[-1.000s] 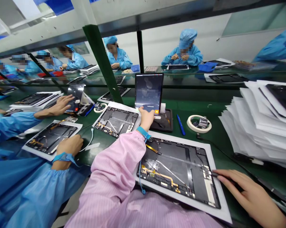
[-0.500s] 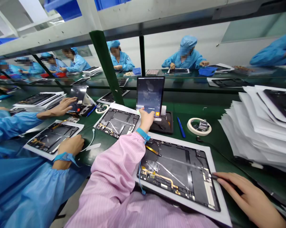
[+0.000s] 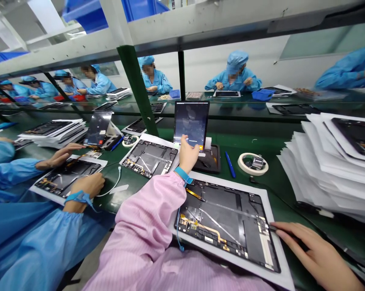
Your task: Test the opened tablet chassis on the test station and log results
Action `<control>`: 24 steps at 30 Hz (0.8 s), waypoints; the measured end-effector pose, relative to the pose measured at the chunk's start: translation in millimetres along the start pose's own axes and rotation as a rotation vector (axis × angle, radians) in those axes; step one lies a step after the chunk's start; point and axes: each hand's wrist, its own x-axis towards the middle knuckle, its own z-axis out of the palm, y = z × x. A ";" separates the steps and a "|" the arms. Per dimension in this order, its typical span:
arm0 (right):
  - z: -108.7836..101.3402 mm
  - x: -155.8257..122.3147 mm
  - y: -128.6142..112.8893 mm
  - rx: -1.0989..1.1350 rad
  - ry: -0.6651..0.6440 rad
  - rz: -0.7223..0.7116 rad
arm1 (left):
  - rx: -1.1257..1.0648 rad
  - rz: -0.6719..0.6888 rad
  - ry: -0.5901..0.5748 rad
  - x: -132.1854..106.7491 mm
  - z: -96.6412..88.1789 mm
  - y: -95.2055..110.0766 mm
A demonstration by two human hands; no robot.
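My left hand (image 3: 187, 157), in a pink sleeve with a blue wrist strap, reaches forward to an upright tablet (image 3: 191, 124) on a black stand (image 3: 211, 159). One fingertip touches the lower part of its dim screen, the other fingers are apart and hold nothing. An opened tablet body (image 3: 228, 220) with flex cables lies on a white sheet (image 3: 272, 204) in front of me. My right hand (image 3: 314, 252) rests at its right edge, fingers pinched along a thin dark cable plug (image 3: 273, 228) that meets the tablet's side.
A co-worker in blue on my left has both hands (image 3: 85, 186) on another opened tablet (image 3: 62, 178). A stack of white sheets with tablets (image 3: 334, 161) fills the right. A tape roll (image 3: 253, 163) and a blue pen (image 3: 230, 163) lie on the green belt. Several people work across the belt.
My left fingertip has moved a little higher on the upright screen. The co-worker's far hand left their propped tablet and came down to the flat one. My right hand stayed put.
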 end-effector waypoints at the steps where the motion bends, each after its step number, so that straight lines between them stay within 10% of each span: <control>1: -0.2 0.1 -0.4 -0.001 0.002 0.003 | 0.077 0.085 0.008 -2.7 -0.3 1.3; 9: -1.2 1.0 -2.7 0.000 0.004 0.008 | 0.403 0.191 -0.045 -3.2 3.7 -8.2; 24: -6.7 6.0 -13.2 0.025 0.020 0.002 | 0.368 0.324 -0.152 -3.0 3.7 -4.7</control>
